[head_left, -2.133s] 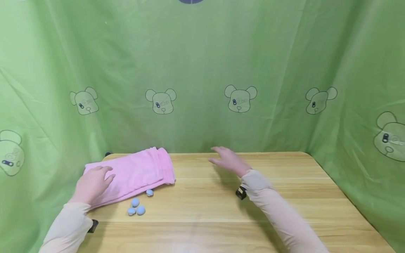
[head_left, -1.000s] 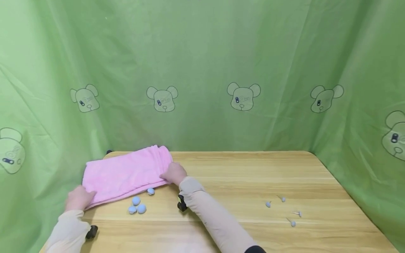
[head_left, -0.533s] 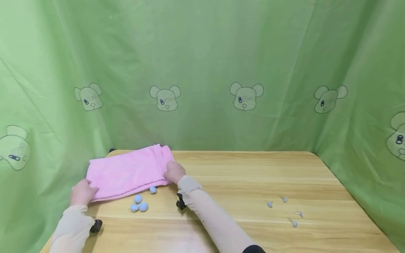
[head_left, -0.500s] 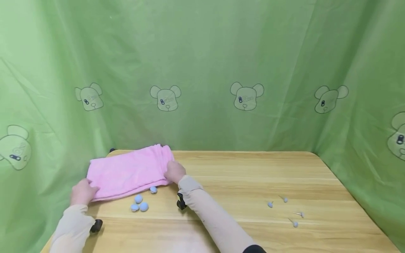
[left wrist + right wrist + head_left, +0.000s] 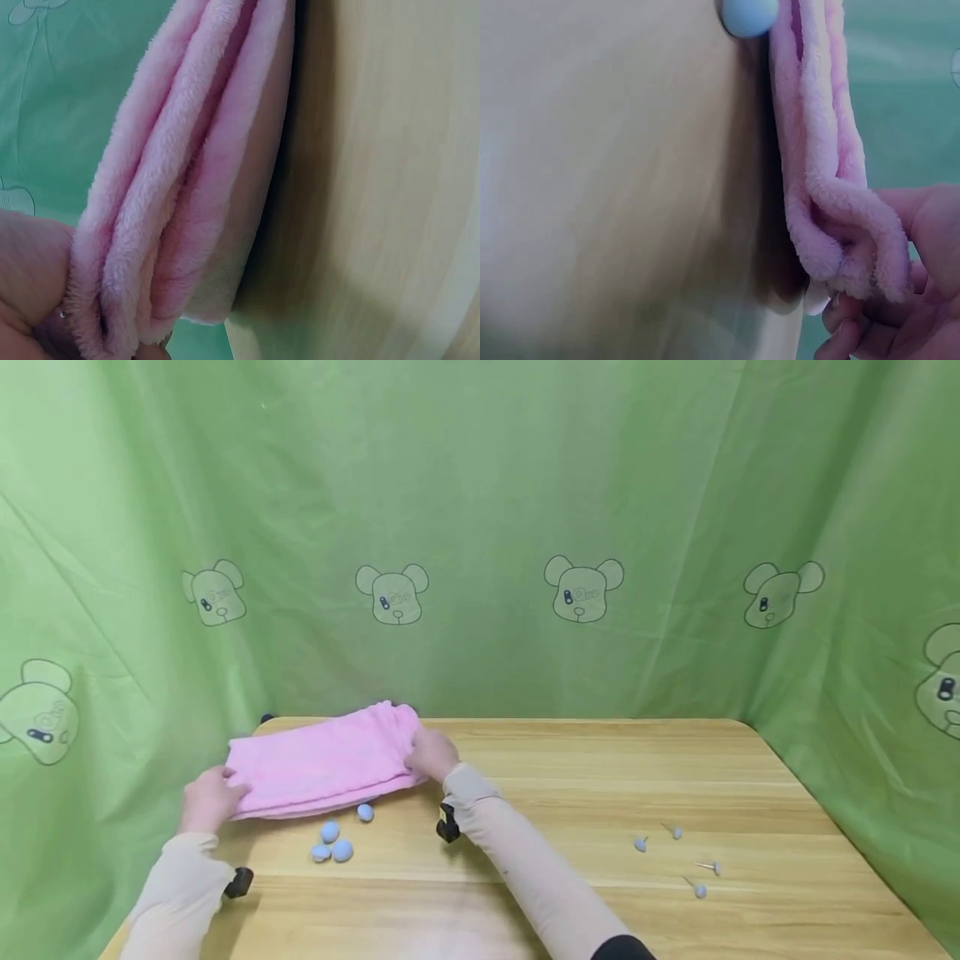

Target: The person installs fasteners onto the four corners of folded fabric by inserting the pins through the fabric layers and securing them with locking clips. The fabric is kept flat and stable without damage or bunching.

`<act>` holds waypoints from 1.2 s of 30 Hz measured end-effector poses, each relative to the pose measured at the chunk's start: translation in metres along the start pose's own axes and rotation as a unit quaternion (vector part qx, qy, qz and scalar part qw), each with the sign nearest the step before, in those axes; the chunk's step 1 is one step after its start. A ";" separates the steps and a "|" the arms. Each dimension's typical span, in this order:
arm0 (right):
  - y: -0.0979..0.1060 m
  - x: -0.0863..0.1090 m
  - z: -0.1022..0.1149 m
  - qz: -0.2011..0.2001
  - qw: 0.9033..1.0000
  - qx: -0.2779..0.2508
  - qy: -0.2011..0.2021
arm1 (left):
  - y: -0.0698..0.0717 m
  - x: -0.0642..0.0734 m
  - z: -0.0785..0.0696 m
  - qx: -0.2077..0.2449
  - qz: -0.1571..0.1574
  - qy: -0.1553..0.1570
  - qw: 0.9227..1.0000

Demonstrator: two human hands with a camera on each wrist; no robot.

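Note:
A folded pink plush blanket point(image 5: 322, 764) lies at the far left of the table in the head view, its near edge raised a little above the wood. At its near left corner, my left hand point(image 5: 208, 799) pinches the layers. My right hand point(image 5: 432, 754) grips the right end. In the left wrist view the stacked folds of the blanket point(image 5: 172, 165) hang from the thumb side of the left hand point(image 5: 34, 277). Seen from the right wrist, fingers and thumb of the right hand point(image 5: 922, 262) are curled round the bunched corner of the blanket point(image 5: 825, 172).
Several blue round caps point(image 5: 330, 832) lie just in front of the blanket. Several pins with pale blue heads point(image 5: 700, 891) lie on the right of the wooden table point(image 5: 555, 810). A green curtain point(image 5: 480, 527) with bear drawings encloses the back and sides.
My right hand has come over from the middle of the table to the blanket's right end. Both hands have taken hold of it and shifted it slightly right and up.

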State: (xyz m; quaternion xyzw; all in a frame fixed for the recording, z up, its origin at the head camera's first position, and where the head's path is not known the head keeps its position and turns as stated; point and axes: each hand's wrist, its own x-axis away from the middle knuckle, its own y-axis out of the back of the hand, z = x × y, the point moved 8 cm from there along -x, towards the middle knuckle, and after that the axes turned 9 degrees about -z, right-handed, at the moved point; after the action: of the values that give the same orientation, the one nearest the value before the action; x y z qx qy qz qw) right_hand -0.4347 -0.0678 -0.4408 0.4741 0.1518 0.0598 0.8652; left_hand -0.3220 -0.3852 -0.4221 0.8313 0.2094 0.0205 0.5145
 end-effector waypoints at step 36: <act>0.107 0.031 -0.131 0.008 1.000 0.014 -0.023 | -0.062 0.013 -0.152 0.059 0.022 -0.109 0.992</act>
State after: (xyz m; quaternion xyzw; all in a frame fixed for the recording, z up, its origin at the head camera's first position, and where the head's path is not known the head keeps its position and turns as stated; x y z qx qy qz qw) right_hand -0.4426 0.1034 -0.4236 0.4887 0.1287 0.0538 0.8612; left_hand -0.3680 -0.2275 -0.4065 0.8618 0.1349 -0.0715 0.4837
